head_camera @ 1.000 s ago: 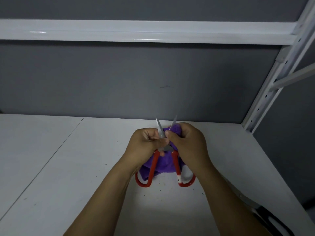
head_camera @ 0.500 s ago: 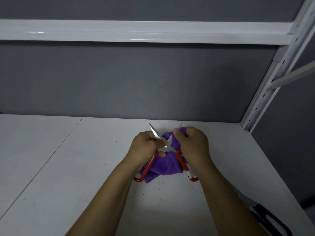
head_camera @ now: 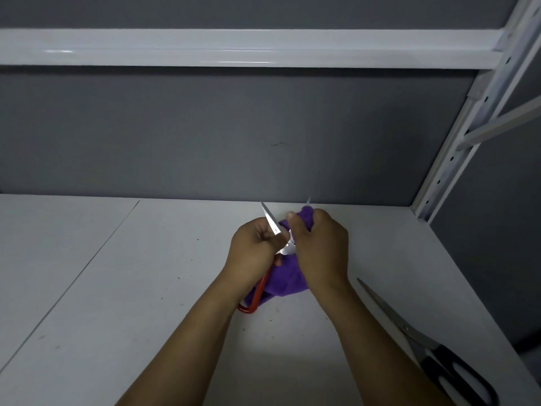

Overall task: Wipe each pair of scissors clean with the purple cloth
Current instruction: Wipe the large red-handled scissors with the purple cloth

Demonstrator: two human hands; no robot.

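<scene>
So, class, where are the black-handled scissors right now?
In the head view, the black-handled scissors lie flat on the white table at lower right, just outside the right forearm, blades pointing up toward the right hand.

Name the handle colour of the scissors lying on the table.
Black handles on the long steel scissors, seen in the head view.

A white shelf board [head_camera: 123,332] fills the lower half, with a thin seam [head_camera: 73,273] running diagonally across its left part and small dark specks [head_camera: 178,278] scattered over it. Behind it stands a plain grey back panel [head_camera: 175,136] bearing one faint dark scratch [head_camera: 279,144]. A glossy white beam [head_camera: 234,48] runs across the top and meets a perforated white upright [head_camera: 456,148] at the right, from which a slanted brace [head_camera: 503,121] branches off.
</scene>
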